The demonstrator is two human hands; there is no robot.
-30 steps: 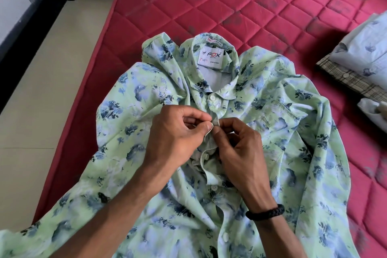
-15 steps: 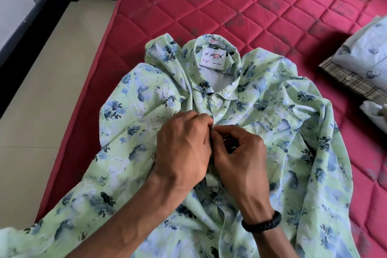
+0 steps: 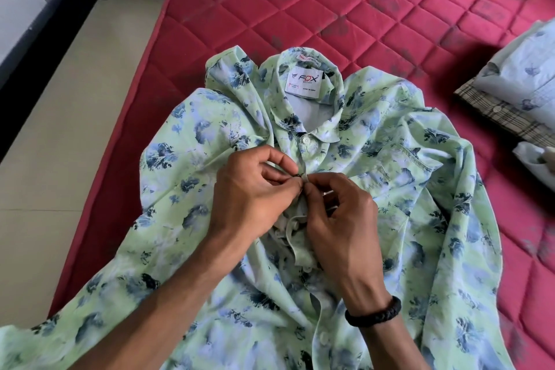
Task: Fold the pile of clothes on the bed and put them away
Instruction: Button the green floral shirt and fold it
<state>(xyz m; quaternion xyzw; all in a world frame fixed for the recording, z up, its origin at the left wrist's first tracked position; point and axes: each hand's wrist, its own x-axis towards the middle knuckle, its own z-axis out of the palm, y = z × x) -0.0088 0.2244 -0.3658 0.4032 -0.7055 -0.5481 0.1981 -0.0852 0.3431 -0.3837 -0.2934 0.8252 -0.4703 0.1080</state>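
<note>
On red mattress (image 3: 345, 6), both hands pinching shirt (image 3: 210, 135) placket

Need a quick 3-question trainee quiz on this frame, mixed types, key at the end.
1. True or false: the top button under the collar of the shirt is fastened.
2. Which wrist wears the black band? A) left B) right C) neither
3. Fill in: both hands pinch the shirt's front placket, the left hand and right hand meeting just below the ____.

Key: 1 true; 2 B; 3 collar
</note>
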